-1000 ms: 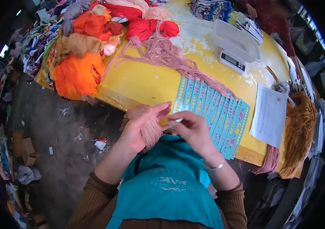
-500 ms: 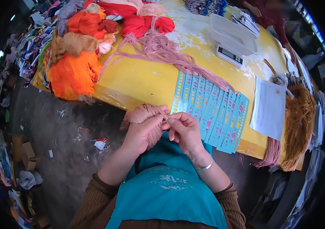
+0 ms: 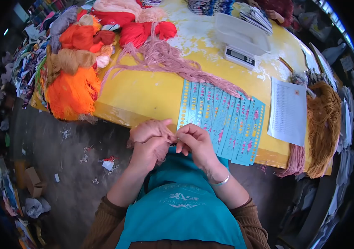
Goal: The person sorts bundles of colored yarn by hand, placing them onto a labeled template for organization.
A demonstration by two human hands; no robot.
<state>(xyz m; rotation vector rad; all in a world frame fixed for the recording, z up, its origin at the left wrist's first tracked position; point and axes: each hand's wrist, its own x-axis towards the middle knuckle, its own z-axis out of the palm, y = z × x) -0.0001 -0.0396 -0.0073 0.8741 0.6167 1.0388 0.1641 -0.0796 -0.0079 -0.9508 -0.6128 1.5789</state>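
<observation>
Near the table's front edge, my left hand (image 3: pixel 147 154) is closed around a dusty-pink thread skein (image 3: pixel 143 130), with some of the strands hanging below the fingers. My right hand (image 3: pixel 196 143) pinches beside it, thumb and forefinger together at the strands drawn from the skein. The two hands' fingertips nearly meet. Just beyond my right hand lie several overlapping teal punched cards (image 3: pixel 220 120) with coloured dots and bits of pink thread. A long bundle of pink thread (image 3: pixel 185 70) stretches across the table, its end over the cards' top edges.
Orange thread (image 3: pixel 72 93) and red skeins (image 3: pixel 148 34) are heaped at the left. Toward the back right stand a digital scale (image 3: pixel 240 56) and a clear plastic tub (image 3: pixel 243 35). A printed sheet (image 3: pixel 287 112) and brown thread (image 3: pixel 324 128) lie right. Another person's hand (image 3: pixel 275 16) shows at the back.
The view has shifted, so the table things sit further left. My left hand has turned over the skein and covers more of it. My right hand still pinches beside it.
</observation>
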